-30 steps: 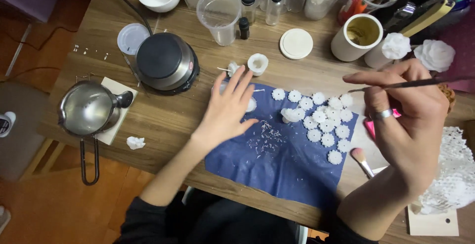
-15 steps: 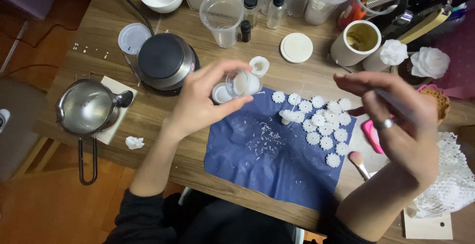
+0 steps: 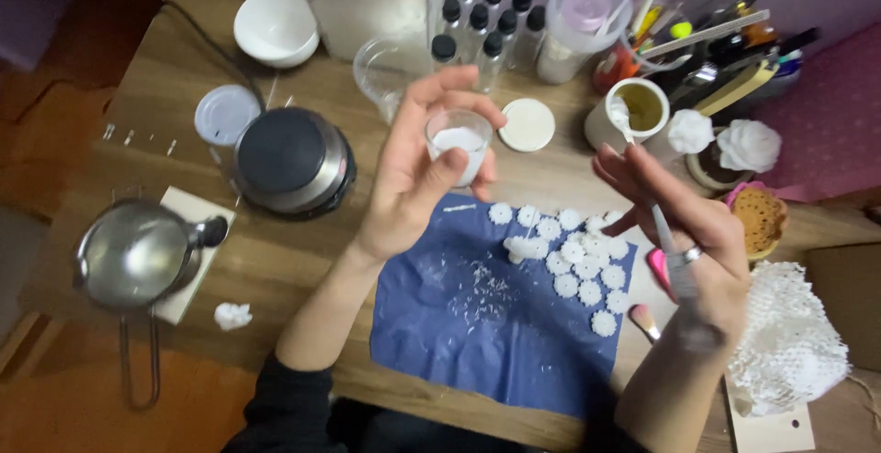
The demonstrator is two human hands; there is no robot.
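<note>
My left hand (image 3: 418,173) holds a small clear jar of white powder (image 3: 458,142) lifted above the table, thumb across its front. My right hand (image 3: 684,223) grips a thin brush (image 3: 663,225), its handle running down past a ringed finger and its tip up near a white cup. Between and below the hands lies a dark blue cloth (image 3: 486,320) with a cluster of small white flower-shaped pieces (image 3: 574,256) on its upper right part and white crumbs near its middle.
A black-lidded round pot (image 3: 292,157) and a steel saucepan (image 3: 138,256) sit left. Dropper bottles (image 3: 486,22), a clear cup (image 3: 385,72), a white bowl (image 3: 275,26), a round white lid (image 3: 527,124) and a white cup of yellowish liquid (image 3: 635,111) stand behind. White lace (image 3: 789,347) lies right.
My left hand went from flat on the cloth to picking up the small jar and lifting it higher. My right hand lowered with the brush, turning it more upright.
</note>
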